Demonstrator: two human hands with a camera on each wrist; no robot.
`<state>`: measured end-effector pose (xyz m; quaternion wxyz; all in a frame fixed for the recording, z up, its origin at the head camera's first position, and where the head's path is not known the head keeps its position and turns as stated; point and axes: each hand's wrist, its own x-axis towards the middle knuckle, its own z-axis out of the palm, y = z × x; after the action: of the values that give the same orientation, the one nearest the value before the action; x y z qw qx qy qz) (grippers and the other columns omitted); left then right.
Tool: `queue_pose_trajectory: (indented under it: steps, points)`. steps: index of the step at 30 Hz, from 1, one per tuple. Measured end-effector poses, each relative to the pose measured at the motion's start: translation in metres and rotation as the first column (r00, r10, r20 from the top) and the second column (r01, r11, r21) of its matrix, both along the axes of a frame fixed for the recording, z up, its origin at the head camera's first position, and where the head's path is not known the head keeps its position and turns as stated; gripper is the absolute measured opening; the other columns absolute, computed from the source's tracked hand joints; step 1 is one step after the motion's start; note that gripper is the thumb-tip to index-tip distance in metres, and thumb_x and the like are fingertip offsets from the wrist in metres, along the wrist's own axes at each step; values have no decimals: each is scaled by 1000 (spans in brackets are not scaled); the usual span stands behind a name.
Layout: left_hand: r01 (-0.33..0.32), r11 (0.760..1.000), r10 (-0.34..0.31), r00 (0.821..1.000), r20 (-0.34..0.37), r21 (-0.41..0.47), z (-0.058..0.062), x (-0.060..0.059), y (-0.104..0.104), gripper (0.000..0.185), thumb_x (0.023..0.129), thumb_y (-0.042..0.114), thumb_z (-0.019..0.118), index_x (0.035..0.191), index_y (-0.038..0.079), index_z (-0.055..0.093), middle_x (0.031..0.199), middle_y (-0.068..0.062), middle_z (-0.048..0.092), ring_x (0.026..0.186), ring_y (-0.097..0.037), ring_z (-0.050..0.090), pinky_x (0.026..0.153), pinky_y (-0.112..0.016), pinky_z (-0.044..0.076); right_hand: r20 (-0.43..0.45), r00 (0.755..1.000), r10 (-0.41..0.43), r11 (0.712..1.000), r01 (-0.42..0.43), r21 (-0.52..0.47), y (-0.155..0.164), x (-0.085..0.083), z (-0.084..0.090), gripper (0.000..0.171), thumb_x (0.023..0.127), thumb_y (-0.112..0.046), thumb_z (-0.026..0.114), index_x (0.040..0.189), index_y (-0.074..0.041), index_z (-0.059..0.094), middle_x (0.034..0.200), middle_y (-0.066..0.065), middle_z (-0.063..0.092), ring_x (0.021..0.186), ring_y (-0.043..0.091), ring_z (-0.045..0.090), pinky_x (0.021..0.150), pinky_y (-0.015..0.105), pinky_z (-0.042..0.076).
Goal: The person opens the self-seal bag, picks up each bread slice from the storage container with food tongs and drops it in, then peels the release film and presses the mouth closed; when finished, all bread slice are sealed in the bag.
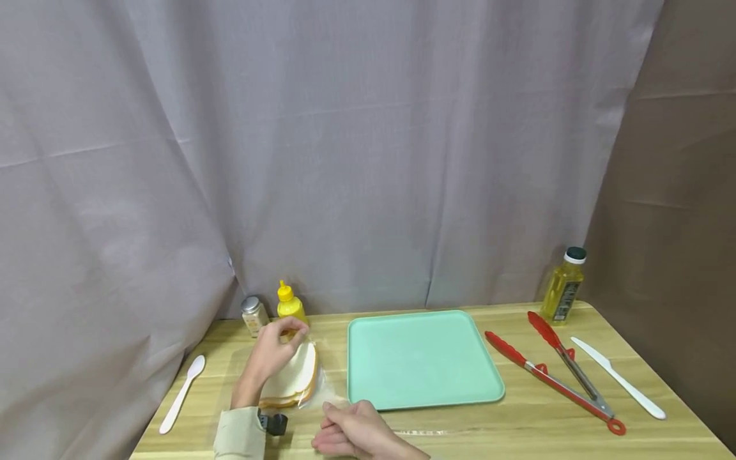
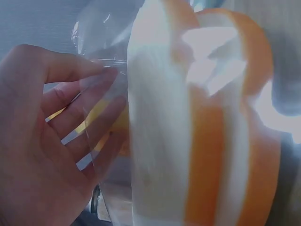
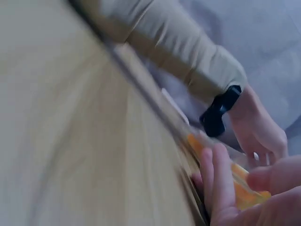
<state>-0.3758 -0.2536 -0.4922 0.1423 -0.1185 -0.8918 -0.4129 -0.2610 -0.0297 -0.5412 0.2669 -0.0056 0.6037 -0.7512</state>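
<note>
Bread slices (image 1: 293,377) in clear bag, on edge, leaning away; left hand (image 1: 275,350) pinches top, right hand (image 1: 352,433) grips bag end.

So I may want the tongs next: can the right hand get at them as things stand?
Probably yes: the right hand lies at the table's front edge, and bare wood runs from it to the tongs.

Our head view looks forward and down from well back. Both wrist views sit very close, sharing the bagged bread (image 2: 197,122) at lower left of the head frame.

Left hand (image 1: 276,351) raised, fingers curled; right hand (image 1: 351,431) low, fingers loosely bent
</note>
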Motion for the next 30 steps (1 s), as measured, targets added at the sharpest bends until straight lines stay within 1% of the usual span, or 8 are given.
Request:
queue_pose_trajectory:
  steps: [3,6,11,16,20,22,26,30]
  points:
    - [5,1000,-5,1000,-13,9,0,0,-1,6,102,15,76,106,18,80,106,2,82,109,-23,75,108,-53,58,27,999,-37,998,38,-56,-8,-1,-2,45,112,-27,62,119,18,66,101,24,81,95,29,83,84,32,68]
    - [9,1000,-9,1000,-27,11,0,-1,-1,7,102,13,76,106,17,80,106,1,82,108,-22,75,107,-53,59,8,996,-85,992,86,-95,-14,-1,-3,39,113,-17,57,124,20,62,107,26,79,100,30,83,88,33,68]
    - [-26,1000,27,999,-44,13,-2,-1,-1,7,101,14,76,107,14,81,104,1,82,105,-22,75,106,-52,59,-34,992,-125,986,121,-117,-14,-3,-4,29,110,-5,54,121,20,62,106,26,78,98,30,82,88,33,68]
    - [-71,997,74,992,-103,34,1,-3,-1,7,101,11,76,107,12,80,102,0,82,102,-22,75,104,-50,60,-79,983,-164,984,158,-79,-8,-9,1,27,106,-9,59,119,13,68,104,21,80,89,22,82,80,32,69]
    - [-94,992,104,987,-125,81,7,-3,-2,8,101,8,75,108,9,79,101,-3,82,98,-21,74,101,-46,61,-174,966,-190,982,191,-13,-1,-18,7,26,104,-16,62,115,6,70,103,16,81,87,21,81,74,34,70]
    - [-113,988,126,984,-127,105,10,-2,-3,8,101,8,75,108,8,79,100,-3,81,95,-19,73,96,-40,61,-230,954,-194,979,205,25,4,-23,10,25,104,-19,61,112,3,70,105,14,82,91,21,81,74,35,70]
    - [-151,978,169,978,-124,147,17,2,-1,6,103,11,73,107,10,78,94,-3,80,86,-14,70,78,-23,59,-311,926,-212,969,241,59,17,-34,19,24,105,-21,56,103,0,68,111,13,81,100,22,78,81,37,70]
    - [-121,964,152,981,-118,235,24,5,5,6,105,13,73,107,10,78,93,-9,79,77,-10,68,64,-22,62,-341,898,-277,954,300,16,34,-46,36,24,107,-20,54,97,-1,64,104,16,81,95,24,80,84,36,69]
